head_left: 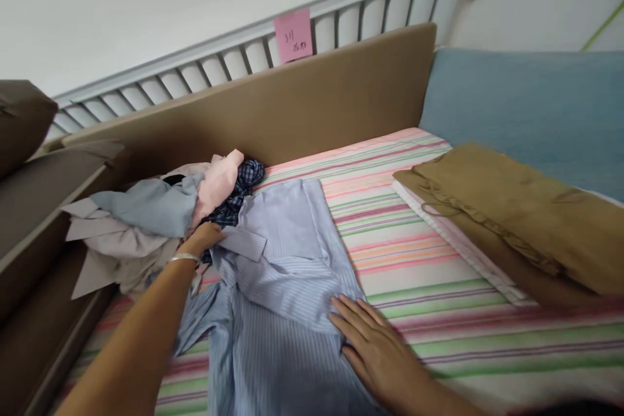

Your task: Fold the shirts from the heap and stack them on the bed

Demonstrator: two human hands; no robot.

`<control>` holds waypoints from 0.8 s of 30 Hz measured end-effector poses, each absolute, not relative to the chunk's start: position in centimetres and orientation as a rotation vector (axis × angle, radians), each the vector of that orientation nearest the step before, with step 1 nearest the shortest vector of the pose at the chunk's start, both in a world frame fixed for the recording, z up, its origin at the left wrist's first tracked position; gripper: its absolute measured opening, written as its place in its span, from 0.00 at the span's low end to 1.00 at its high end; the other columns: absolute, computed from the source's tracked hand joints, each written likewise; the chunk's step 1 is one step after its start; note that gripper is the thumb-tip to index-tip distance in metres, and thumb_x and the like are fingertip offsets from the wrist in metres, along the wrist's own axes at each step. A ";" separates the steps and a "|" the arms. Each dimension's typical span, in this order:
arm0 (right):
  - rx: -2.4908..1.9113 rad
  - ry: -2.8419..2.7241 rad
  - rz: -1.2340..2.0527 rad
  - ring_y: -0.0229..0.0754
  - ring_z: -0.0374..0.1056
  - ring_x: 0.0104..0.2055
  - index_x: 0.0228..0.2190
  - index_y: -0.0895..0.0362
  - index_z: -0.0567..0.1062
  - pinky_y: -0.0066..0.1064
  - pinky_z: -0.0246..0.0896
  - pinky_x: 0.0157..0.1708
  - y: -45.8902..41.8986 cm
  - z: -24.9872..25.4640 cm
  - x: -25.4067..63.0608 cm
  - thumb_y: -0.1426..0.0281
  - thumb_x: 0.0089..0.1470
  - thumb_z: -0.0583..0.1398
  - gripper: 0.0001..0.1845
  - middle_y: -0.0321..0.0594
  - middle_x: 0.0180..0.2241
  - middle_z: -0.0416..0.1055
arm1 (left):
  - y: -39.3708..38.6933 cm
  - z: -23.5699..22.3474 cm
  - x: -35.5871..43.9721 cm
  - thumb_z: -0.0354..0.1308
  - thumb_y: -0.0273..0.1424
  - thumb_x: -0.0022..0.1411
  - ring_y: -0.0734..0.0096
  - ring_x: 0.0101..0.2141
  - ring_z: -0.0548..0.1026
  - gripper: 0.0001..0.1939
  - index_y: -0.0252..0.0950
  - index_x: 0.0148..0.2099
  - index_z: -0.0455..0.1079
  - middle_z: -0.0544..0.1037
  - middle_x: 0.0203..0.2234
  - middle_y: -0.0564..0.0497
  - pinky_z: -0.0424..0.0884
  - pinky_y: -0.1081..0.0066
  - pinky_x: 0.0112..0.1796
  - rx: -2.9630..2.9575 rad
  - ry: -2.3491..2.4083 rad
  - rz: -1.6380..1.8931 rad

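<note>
A light-blue, finely striped long-sleeved cloth shirt (277,331) lies face-up at the middle of a white sheet with pink, green and purple stripes (390,234), one sleeve folded across its body; at its 10 o'clock the left hand (207,235), a pale bangle (184,257) at the wrist, is clamped on the cuff of that sleeve, its fingertips partly hidden; at 4 o'clock the right hand (370,344) rests palm down on the shirt's edge, thumb and fingers extended, gripping nothing.

Just beyond the left hand, at 10 o'clock, sits a loose heap of grey, pale-blue, pink and dark-checked clothes (168,208); at 2 to 3 o'clock, well apart from the shirt, tan cloth trousers with a drawstring (521,214) lie over a white and pale-pink garment (458,250); at 12 o'clock stands a long brown board (336,94), and above it a pink handwritten paper note (293,36) hangs on a white slatted rail (199,77).
</note>
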State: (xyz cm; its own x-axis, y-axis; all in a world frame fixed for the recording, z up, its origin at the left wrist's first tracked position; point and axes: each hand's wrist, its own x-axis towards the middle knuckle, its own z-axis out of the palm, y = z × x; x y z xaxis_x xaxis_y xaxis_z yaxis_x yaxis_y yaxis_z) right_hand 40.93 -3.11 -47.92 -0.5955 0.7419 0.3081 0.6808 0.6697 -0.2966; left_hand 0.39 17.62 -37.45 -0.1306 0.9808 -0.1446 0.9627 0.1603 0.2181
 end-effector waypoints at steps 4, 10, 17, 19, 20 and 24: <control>-1.115 -2.467 0.226 0.44 0.52 0.62 0.58 0.51 0.61 0.43 0.49 0.60 -3.1 -47.8 40.9 0.66 0.58 0.54 0.26 0.37 0.61 0.56 | 14.1 -35.0 -0.6 0.55 0.49 0.45 0.70 0.21 0.68 0.19 0.37 0.25 0.67 0.68 0.16 0.55 0.62 0.71 0.24 1.661 1.975 0.530; -1.134 -2.436 0.329 0.45 0.53 0.62 0.56 0.52 0.64 0.46 0.50 0.60 -3.2 -47.2 40.6 0.67 0.58 0.53 0.24 0.40 0.60 0.58 | 9.7 -30.4 -0.3 0.61 0.49 0.41 0.73 0.22 0.68 0.22 0.35 0.28 0.67 0.69 0.19 0.55 0.66 0.72 0.27 1.467 1.719 0.917; -1.172 -2.401 0.449 0.45 0.51 0.62 0.55 0.54 0.66 0.46 0.47 0.61 -3.4 -46.4 40.7 0.67 0.56 0.54 0.24 0.42 0.60 0.58 | 6.8 -27.2 -0.9 0.70 0.42 0.35 0.77 0.25 0.66 0.20 0.35 0.29 0.72 0.71 0.22 0.57 0.63 0.78 0.27 1.312 1.660 1.308; -1.173 -2.397 0.483 0.45 0.51 0.63 0.55 0.54 0.66 0.46 0.46 0.62 -3.4 -46.3 40.7 0.68 0.55 0.54 0.24 0.42 0.60 0.57 | 6.2 -26.8 -1.2 0.69 0.43 0.35 0.77 0.25 0.66 0.20 0.36 0.29 0.72 0.71 0.22 0.57 0.62 0.78 0.27 1.332 1.707 1.371; -1.170 -2.392 0.500 0.44 0.50 0.63 0.55 0.54 0.66 0.46 0.45 0.62 -3.4 -46.2 40.8 0.68 0.55 0.54 0.25 0.42 0.60 0.57 | 6.0 -26.6 -1.3 0.68 0.44 0.35 0.77 0.25 0.66 0.20 0.36 0.29 0.72 0.71 0.22 0.57 0.62 0.78 0.27 1.364 1.743 1.384; -1.174 -2.375 0.581 0.45 0.50 0.63 0.54 0.55 0.67 0.45 0.44 0.62 -3.3 -45.7 40.9 0.69 0.54 0.55 0.25 0.44 0.60 0.57 | 6.0 -25.9 -0.3 0.63 0.47 0.40 0.73 0.25 0.68 0.21 0.36 0.32 0.72 0.73 0.22 0.55 0.62 0.75 0.26 1.522 1.951 1.355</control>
State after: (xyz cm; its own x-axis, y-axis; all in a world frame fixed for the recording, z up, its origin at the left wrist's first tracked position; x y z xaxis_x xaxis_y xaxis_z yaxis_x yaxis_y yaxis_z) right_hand 40.93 -3.29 -45.74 -0.5516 0.8127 0.1877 0.6343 0.5548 -0.5384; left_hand -0.31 6.04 -25.91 -0.3817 0.8785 0.2874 0.5760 -0.0171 0.8173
